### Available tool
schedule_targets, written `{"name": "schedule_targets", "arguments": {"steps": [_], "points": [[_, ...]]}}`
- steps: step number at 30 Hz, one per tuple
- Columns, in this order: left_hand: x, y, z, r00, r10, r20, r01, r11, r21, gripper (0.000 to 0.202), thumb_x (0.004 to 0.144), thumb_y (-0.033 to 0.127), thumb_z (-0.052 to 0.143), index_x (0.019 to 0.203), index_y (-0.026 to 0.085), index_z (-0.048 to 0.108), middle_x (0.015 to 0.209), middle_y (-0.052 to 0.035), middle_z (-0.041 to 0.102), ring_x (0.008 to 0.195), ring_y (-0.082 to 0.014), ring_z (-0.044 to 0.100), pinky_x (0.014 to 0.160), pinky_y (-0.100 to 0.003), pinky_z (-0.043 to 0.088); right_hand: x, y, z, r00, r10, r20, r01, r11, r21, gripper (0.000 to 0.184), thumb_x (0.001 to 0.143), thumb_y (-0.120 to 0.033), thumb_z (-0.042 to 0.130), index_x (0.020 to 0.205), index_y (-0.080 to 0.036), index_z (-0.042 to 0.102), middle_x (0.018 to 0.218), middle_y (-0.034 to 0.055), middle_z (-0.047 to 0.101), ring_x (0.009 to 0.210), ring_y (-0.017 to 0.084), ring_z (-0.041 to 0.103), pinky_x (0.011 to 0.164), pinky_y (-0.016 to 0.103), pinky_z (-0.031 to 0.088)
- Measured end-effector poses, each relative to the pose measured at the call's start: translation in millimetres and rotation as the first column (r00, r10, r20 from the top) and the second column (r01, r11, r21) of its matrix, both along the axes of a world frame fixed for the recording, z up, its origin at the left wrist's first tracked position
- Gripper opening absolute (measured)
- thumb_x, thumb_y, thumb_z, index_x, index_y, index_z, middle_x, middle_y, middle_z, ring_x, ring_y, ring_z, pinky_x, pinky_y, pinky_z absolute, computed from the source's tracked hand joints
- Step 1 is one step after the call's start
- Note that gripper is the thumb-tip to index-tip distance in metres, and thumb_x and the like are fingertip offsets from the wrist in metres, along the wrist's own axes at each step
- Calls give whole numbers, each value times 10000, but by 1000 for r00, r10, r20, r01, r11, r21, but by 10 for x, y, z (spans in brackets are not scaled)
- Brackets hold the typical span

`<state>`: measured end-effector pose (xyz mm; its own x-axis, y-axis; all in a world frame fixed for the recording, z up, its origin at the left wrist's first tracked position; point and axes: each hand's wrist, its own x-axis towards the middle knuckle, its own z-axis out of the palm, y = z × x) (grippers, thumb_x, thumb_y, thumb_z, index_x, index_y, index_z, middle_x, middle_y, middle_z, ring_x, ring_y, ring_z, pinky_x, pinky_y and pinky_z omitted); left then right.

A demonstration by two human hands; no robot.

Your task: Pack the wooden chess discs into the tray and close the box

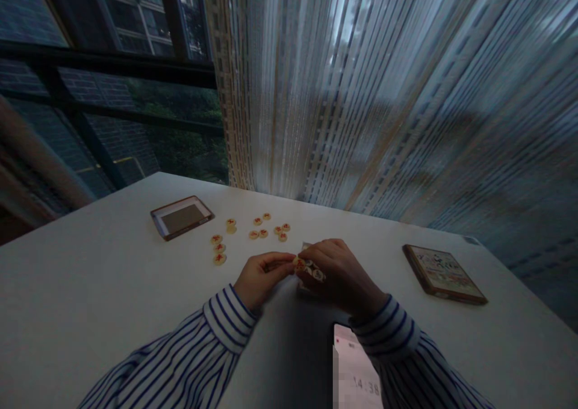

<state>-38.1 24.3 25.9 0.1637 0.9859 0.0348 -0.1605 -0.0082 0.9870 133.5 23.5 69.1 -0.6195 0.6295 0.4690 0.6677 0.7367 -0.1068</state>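
Near the middle of the table, my left hand (266, 274) pinches a round xiangqi piece (298, 264) with a red character between thumb and fingertips. My right hand (336, 270) curls in from the other side, its fingertips at the same piece; what else lies under its fingers is hidden. More xiangqi pieces (318, 274) with dark characters show beneath the right hand, in what looks like a small clear container (303, 287), mostly covered. Several red-marked xiangqi pieces (219, 248) lie in small groups beyond my left hand, one of them face down or blank.
An open shallow box half (168, 238) rests at the back left. A flat box lid with a printed picture (445, 274) lies on the right. A lit phone (354, 361) is under my right forearm. A string curtain (307, 126) hangs behind the white table (135, 300).
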Motion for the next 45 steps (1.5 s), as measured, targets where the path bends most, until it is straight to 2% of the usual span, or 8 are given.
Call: {"name": "schedule_targets", "arguments": {"steps": [7,12,19,25,32,38,45], "points": [[-22,35,-17,992,89,-85,-87,996,30,360,572,406,712,803,132,680,744,-68,721,668,-174,656,704,-332,530,58,37,-29,999,-26,30,27,999,-30,164,771,-275,549,900,-187,598,836,53,654,787,159,573,748,299,338],[-42,49,-29,985,107,-137,-102,994,40,302,601,367,684,789,131,671,733,-62,713,654,-162,644,685,-318,524,85,50,-40,998,-56,43,58,997,-55,154,775,-261,544,892,-179,601,829,56,661,773,158,586,754,301,341],[-28,48,-84,951,140,-274,-109,986,123,208,643,292,626,782,142,665,742,-60,706,714,-178,641,700,-312,512,114,61,-40,990,-92,107,102,991,-91,162,768,-294,567,881,-187,610,847,51,655,789,158,581,759,295,331],[-20,28,-76,897,161,-411,-98,981,170,219,668,274,588,812,132,673,769,-74,701,720,-177,629,701,-300,496,151,84,-54,970,-74,230,123,971,-207,231,750,-388,587,891,-208,615,887,47,631,843,175,552,752,314,316],[-25,22,-84,888,151,-434,-85,982,167,243,685,275,568,847,124,670,775,-76,694,713,-170,620,692,-291,491,134,60,-61,971,-53,234,122,949,-290,210,759,-390,580,848,-207,631,876,43,622,834,174,538,739,313,313],[-26,18,-85,879,151,-453,-72,980,187,240,692,273,564,846,123,671,777,-76,688,703,-164,612,681,-284,487,142,78,-125,975,-34,219,102,947,-305,201,766,-393,565,846,-221,632,889,36,611,843,165,534,728,307,304],[-30,31,-104,878,148,-456,-62,978,197,227,694,261,565,844,129,673,767,-70,687,686,-161,611,666,-282,487,128,78,-125,973,-24,228,102,937,-335,176,769,-362,563,814,-213,644,860,35,612,828,158,531,716,295,307]]}}
